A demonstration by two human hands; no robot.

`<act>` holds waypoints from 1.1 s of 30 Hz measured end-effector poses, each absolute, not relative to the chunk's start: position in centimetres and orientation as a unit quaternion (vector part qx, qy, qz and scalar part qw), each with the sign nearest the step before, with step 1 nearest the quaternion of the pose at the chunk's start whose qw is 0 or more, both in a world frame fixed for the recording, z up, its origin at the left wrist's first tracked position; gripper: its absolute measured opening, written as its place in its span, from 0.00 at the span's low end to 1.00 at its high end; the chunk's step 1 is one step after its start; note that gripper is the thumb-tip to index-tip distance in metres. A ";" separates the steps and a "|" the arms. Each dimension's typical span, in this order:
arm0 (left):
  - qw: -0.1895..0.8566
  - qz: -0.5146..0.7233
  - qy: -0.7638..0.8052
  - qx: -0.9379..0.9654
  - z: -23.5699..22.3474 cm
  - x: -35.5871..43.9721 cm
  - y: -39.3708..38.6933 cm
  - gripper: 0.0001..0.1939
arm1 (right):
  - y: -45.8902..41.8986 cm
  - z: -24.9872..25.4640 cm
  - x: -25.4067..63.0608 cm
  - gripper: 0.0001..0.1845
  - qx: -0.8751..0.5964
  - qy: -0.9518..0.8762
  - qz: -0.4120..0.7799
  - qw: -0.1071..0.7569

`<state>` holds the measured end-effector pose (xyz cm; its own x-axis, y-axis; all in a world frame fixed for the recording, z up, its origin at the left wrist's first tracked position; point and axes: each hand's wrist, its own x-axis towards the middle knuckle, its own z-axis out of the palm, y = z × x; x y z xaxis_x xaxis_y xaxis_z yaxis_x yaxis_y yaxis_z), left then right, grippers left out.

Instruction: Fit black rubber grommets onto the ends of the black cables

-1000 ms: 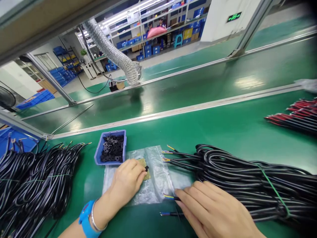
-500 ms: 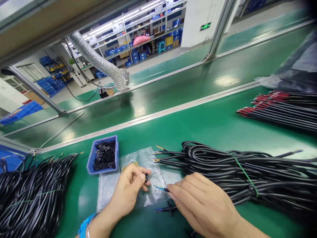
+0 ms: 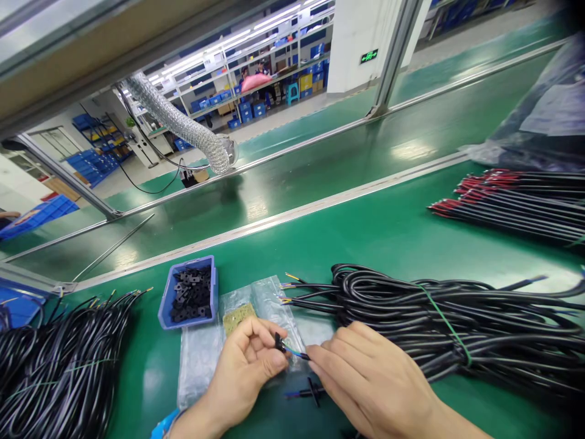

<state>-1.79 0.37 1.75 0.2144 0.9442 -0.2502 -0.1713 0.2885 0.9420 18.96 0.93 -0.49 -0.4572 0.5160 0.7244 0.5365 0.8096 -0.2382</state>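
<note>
My left hand [image 3: 249, 366] pinches a small black plastic part [image 3: 278, 342] between thumb and fingers. My right hand [image 3: 370, 372] grips the end of a black cable [image 3: 308, 356], whose blue and yellow-green wires reach the black part. Whether the wires pass through it I cannot tell. Below lies another cable end with a black cross-shaped part [image 3: 314, 392] around it. Under my left hand a clear plastic bag [image 3: 201, 360] lies flat, with a yellowish porous pad [image 3: 237, 316] on it. A blue bin [image 3: 214, 292] of small black parts stands behind my left hand.
A tied bundle of black cables [image 3: 393, 286] lies at right, another bundle [image 3: 59, 378] at left. Red-tipped cables [image 3: 512, 198] rest at far right near plastic wrapping [image 3: 525, 128]. A silver duct [image 3: 183, 122] hangs beyond the green table [image 3: 347, 225]. Metal frame posts stand behind.
My left hand has turned and brought the black part to the wire ends, which were apart from it before. The yellowish pad shows more now. The whole view has shifted slightly.
</note>
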 end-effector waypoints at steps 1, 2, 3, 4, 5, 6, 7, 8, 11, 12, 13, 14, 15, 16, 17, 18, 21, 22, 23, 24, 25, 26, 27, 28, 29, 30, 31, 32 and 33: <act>0.657 0.431 0.461 0.413 1.7 -1.8 0.4 0.20 | 0.9 -0.5 19.0 0.08 -0.309 -0.854 -0.013 0.418; 0.656 0.437 0.460 0.408 1.6 -1.7 0.4 0.20 | 0.9 -0.5 19.0 0.08 -0.311 -0.854 -0.012 0.417; 0.656 0.444 0.458 0.404 1.6 -1.7 0.4 0.19 | 0.9 -0.4 19.0 0.08 -0.312 -0.854 -0.009 0.416; 0.655 0.449 0.455 0.402 1.5 -1.6 0.4 0.19 | 0.9 -0.3 19.0 0.08 -0.313 -0.854 -0.006 0.416; 0.655 0.453 0.453 0.401 1.5 -1.6 0.3 0.18 | 0.9 -0.2 19.0 0.09 -0.314 -0.853 -0.003 0.417; 0.652 0.457 0.452 0.402 1.5 -1.5 0.3 0.18 | 0.9 -0.1 19.0 0.09 -0.314 -0.853 0.001 0.417; 0.648 0.460 0.453 0.404 1.5 -1.5 0.3 0.18 | 0.9 0.0 19.0 0.09 -0.314 -0.853 0.004 0.418; 0.644 0.460 0.456 0.406 1.5 -1.5 0.3 0.18 | 0.9 0.1 19.0 0.09 -0.314 -0.852 0.007 0.418; 0.633 0.459 0.469 0.409 1.6 -1.4 0.3 0.19 | 1.0 0.3 19.0 0.09 -0.315 -0.852 0.009 0.419; 0.632 0.459 0.473 0.408 1.7 -1.3 0.3 0.19 | 0.9 0.3 19.0 0.09 -0.314 -0.852 0.010 0.419; 0.631 0.460 0.474 0.407 1.7 -1.3 0.3 0.19 | 0.9 0.3 19.0 0.10 -0.313 -0.852 0.012 0.420; 0.631 0.460 0.474 0.407 1.8 -1.2 0.3 0.19 | 0.9 0.3 19.0 0.10 -0.313 -0.852 0.013 0.420; 0.630 0.458 0.475 0.410 1.9 -1.2 0.2 0.19 | 0.9 0.3 19.1 0.10 -0.312 -0.852 0.015 0.420; 0.628 0.454 0.475 0.416 2.0 -1.1 0.2 0.19 | 0.9 0.3 19.1 0.10 -0.313 -0.852 0.017 0.419; 0.624 0.450 0.477 0.425 2.0 -1.1 0.1 0.19 | 0.9 0.2 19.1 0.10 -0.313 -0.854 0.020 0.416; 0.618 0.448 0.479 0.433 2.0 -1.1 0.1 0.18 | 0.9 0.2 19.1 0.10 -0.312 -0.856 0.020 0.411; 0.598 0.459 0.491 0.437 1.8 -1.1 -0.1 0.16 | 0.9 0.2 19.2 0.10 -0.306 -0.863 0.020 0.401; 0.597 0.462 0.494 0.433 1.8 -1.1 -0.1 0.16 | 0.9 0.2 19.2 0.10 -0.304 -0.865 0.019 0.399; 0.598 0.461 0.495 0.430 1.7 -1.1 -0.1 0.16 | 0.9 0.3 19.3 0.10 -0.303 -0.866 0.019 0.398; 0.601 0.456 0.497 0.428 1.7 -1.2 -0.1 0.17 | 0.9 0.3 19.3 0.10 -0.304 -0.866 0.020 0.398; 0.607 0.448 0.498 0.428 1.8 -1.3 0.0 0.17 | 0.9 0.3 19.3 0.10 -0.304 -0.865 0.020 0.398; 0.612 0.441 0.499 0.426 1.9 -1.3 0.1 0.17 | 0.9 0.4 19.3 0.10 -0.306 -0.864 0.019 0.400; 0.618 0.436 0.498 0.424 2.0 -1.4 0.2 0.17 | 0.9 0.4 19.3 0.10 -0.308 -0.862 0.018 0.402; 0.624 0.432 0.497 0.422 2.1 -1.4 0.2 0.17 | 0.9 0.4 19.2 0.10 -0.313 -0.859 0.017 0.405; 0.629 0.429 0.494 0.419 2.1 -1.5 0.3 0.17 | 0.9 0.4 19.2 0.10 -0.317 -0.856 0.015 0.409; 0.635 0.428 0.490 0.417 2.2 -1.5 0.3 0.17 | 0.9 0.4 19.1 0.10 -0.322 -0.852 0.015 0.412; 0.639 0.430 0.485 0.414 2.2 -1.6 0.3 0.17 | 0.9 0.5 19.1 0.10 -0.327 -0.849 0.015 0.415; 0.642 0.433 0.481 0.411 2.2 -1.7 0.3 0.17 | 0.9 0.5 19.1 0.10 -0.332 -0.846 0.015 0.416; 0.644 0.435 0.479 0.409 2.1 -1.8 0.2 0.16 | 0.9 0.6 19.0 0.10 -0.336 -0.844 0.014 0.418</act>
